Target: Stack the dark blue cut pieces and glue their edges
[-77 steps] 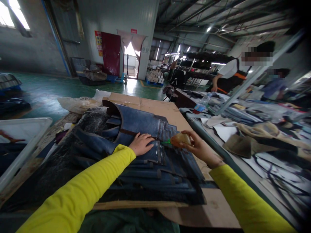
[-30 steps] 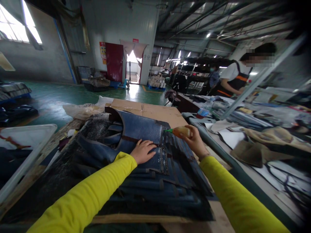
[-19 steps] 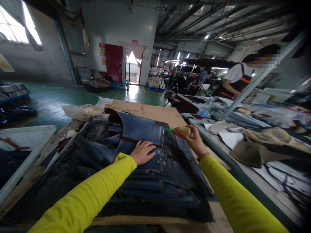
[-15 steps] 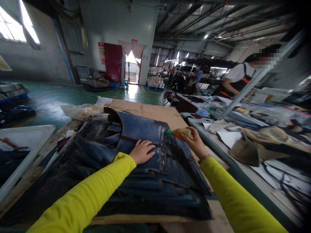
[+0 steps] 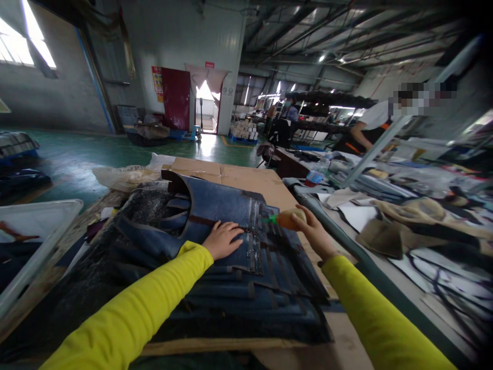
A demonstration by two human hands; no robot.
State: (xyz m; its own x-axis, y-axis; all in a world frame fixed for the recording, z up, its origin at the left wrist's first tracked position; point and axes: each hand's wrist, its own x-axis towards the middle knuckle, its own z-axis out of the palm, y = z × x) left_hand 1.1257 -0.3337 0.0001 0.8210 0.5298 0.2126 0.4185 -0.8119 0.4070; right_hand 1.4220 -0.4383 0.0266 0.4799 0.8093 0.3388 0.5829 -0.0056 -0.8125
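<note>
Dark blue leather-like pieces lie in an overlapping stack on the work table, the top one curling up at its left end. Wet, shiny streaks run along the right edge of the top pieces. My left hand rests flat on the stack, fingers spread. In my right hand is a squeeze bottle with amber contents and a green nozzle, gripped around its body. Its nozzle points left, over the stack just right of the streaked edge; whether it touches cannot be told.
Cardboard lies behind the stack. A side table on the right carries fabric scraps and a plastic bottle. A white-rimmed bin stands at left. A co-worker is beyond a slanted metal post.
My right hand has drawn the bottle slightly down and away from the streaked edge. My left hand stays flat on the stack. The whole view has shifted a little.
</note>
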